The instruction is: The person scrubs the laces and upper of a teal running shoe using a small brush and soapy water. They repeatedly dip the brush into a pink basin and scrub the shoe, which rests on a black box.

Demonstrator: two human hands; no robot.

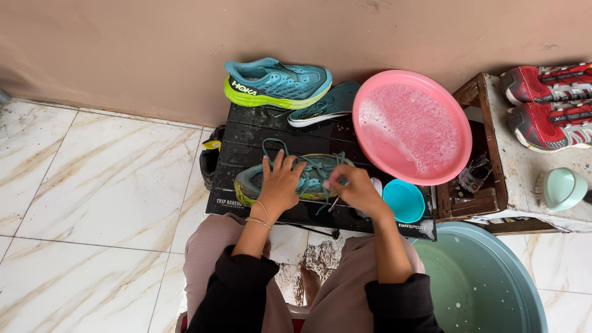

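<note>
Holding the muddy teal running shoe [290, 180] flat on the black slatted table [246, 139], my left hand [279, 184] spreads its fingers over the tongue to steady it. My right hand [351, 188] pinches, I think, a teal lace [317, 165]. Pink basin of suds [412, 126] sits just right, within reach.

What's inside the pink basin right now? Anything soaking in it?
The pink basin holds foamy, soapy water covering most of its bottom. Nothing breaks the surface, but the suds hide whatever might lie beneath. The left hand and right hand are on the shoe beside it.
</note>
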